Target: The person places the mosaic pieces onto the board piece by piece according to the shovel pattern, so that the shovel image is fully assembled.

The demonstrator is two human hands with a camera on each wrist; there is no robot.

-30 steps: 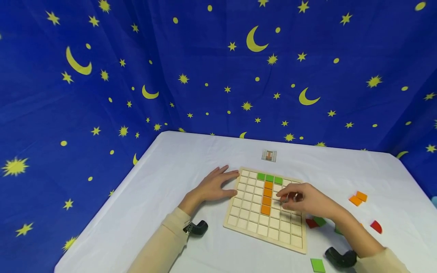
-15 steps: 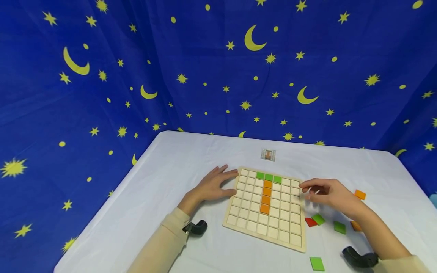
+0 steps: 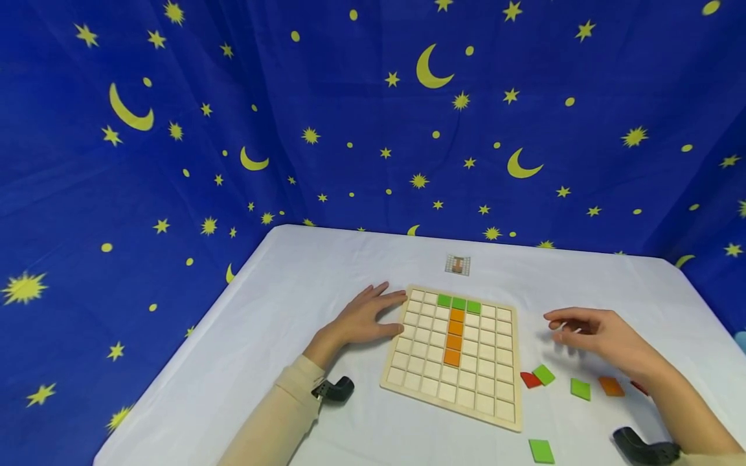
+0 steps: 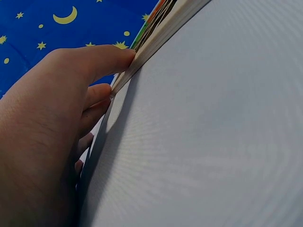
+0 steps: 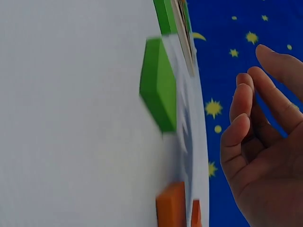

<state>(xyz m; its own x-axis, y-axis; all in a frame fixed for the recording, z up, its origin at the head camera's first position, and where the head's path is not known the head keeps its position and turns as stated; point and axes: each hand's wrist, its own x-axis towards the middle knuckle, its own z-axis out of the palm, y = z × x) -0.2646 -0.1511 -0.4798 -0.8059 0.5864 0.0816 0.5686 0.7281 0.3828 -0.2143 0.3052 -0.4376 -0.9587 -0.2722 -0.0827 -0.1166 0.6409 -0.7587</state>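
A square wooden grid board [image 3: 428, 388] lies on the white table. Three green tiles [image 3: 459, 303] sit in its far row, with a column of orange tiles [image 3: 454, 341] running down from the middle one. My left hand [image 3: 364, 317] touches the board's left edge with thumb and fingertips, as the left wrist view also shows. Over the table to the right of the board hovers my right hand [image 3: 600, 333], fingers loosely bent and holding nothing. Nearest to it lie a green tile [image 3: 580, 389] and an orange tile [image 3: 611, 386].
Beside the board's right edge a red piece [image 3: 530, 380] touches another green tile [image 3: 544, 374]. One more green tile [image 3: 541, 451] lies nearer the front. A small picture card [image 3: 458, 265] rests beyond the board. Blue starry cloth [image 3: 361, 97] hangs behind the table.
My right hand has moved right, from above the board to the table beside it, uncovering loose tiles and covering others. The left hand stays at the board's edge.
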